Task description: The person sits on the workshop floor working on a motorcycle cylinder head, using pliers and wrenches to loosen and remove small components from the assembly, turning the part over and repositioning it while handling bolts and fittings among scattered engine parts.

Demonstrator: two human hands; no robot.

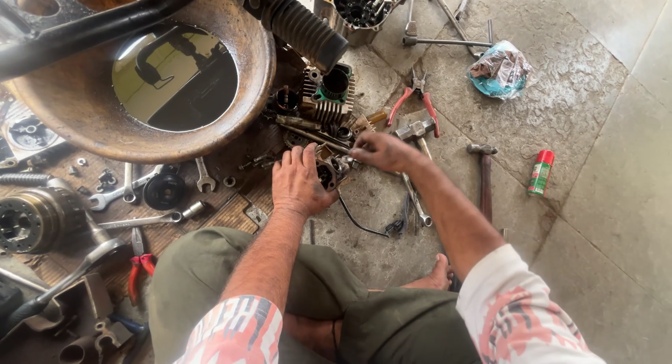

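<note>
Fingers (302,156) gripping small greasy metal part (330,171)

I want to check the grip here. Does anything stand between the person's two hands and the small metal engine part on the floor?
Nothing visible does. The left hand rests on the small engine part, and the fingertips of the right hand touch its top. The pliers and the hammer lie apart on the floor.

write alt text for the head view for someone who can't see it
A seated person's left hand and right hand grip a small grimy metal engine part on a stone floor. Around them lie red-handled pliers, a wooden-handled hammer, silver spanners, a finned grey engine cylinder and a rusty round metal basin.
</note>
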